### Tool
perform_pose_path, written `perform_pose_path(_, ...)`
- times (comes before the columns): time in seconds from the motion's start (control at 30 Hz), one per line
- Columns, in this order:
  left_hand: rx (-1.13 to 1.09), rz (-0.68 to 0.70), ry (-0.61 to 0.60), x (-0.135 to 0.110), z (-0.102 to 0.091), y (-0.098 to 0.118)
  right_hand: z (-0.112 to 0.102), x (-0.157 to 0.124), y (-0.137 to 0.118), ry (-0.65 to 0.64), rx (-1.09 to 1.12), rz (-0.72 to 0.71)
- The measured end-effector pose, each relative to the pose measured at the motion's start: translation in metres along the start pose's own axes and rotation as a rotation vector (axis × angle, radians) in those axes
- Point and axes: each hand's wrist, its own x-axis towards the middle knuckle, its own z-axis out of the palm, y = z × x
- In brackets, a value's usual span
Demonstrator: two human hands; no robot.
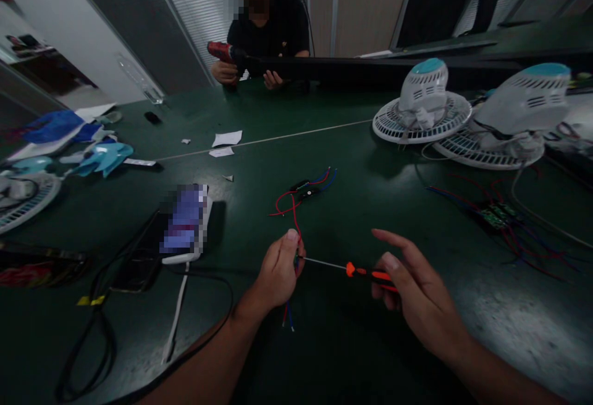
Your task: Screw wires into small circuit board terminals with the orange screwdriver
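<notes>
At the left edge lies a fan grille point(44, 198), with a red-and-black packet point(41, 266) nearer. Beyond the grille are a blue bag point(55, 127) and pale blue blades point(105, 155). Right of these, a dark phone point(134, 272) lies beside a white device point(207, 223) with a lit screen; a black cable point(109, 346) loops on the near side. Farther off are paper scraps point(227, 139), and across the table a person in black point(290, 19) holds a red drill point(220, 51).

In the near middle, the left hand point(278, 269) pinches a small board point(297, 259), mostly hidden by its fingers, red and blue wires hanging below. Just beyond lie two black modules point(309, 193) with similar wires. A screwdriver point(351, 269) points left, its tip at the board; I cannot tell whether they touch. The right hand point(419, 297) has thumb and curled fingers closed about the handle, forefinger stretched clear.

Far right stand two fans point(426, 84); nearer, green boards point(498, 215) lie among wires.
</notes>
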Motion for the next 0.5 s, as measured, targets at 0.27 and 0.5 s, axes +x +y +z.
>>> perform_pose_path(0.27,0.013,0.004,0.005,-0.0004,0.0007,0.0024,-0.0007,0.0028,-0.0007,0.0,-0.139,-0.1)
perform_pose_path(0.5,0.019,0.018,-0.002,0.0002,-0.0001,0.0033,-0.0002,0.0019,0.0024,0.004,-0.098,-0.118)
